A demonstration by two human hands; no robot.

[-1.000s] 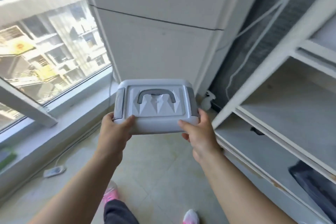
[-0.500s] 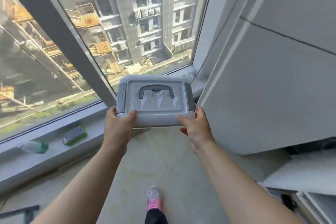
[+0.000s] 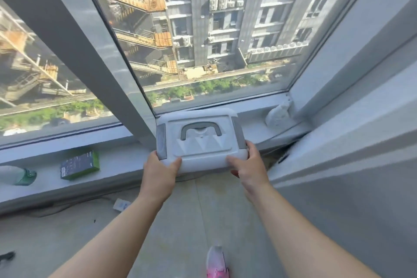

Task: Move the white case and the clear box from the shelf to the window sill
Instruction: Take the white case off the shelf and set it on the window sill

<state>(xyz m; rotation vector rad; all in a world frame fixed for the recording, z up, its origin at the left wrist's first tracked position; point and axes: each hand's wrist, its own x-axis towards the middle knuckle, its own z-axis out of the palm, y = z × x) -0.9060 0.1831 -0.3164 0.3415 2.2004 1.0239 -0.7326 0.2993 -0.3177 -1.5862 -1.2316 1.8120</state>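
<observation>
Along the pale grey window sill (image 3: 117, 166), at its left end, lay a clear bottle with a green cap (image 3: 17, 175) and a green-edged dark box (image 3: 79, 165), neither yours to move. Your left hand (image 3: 160, 172) clasped the near left corner of the white rectangular plastic case with the grey handle (image 3: 200, 141), thumb on top; your right hand (image 3: 247, 163) gripped the near right corner likewise. Both arms reached forward, carrying it flat over the sill, seemingly not yet set down. I judged the task under halfway: the clear box was nowhere in view.
</observation>
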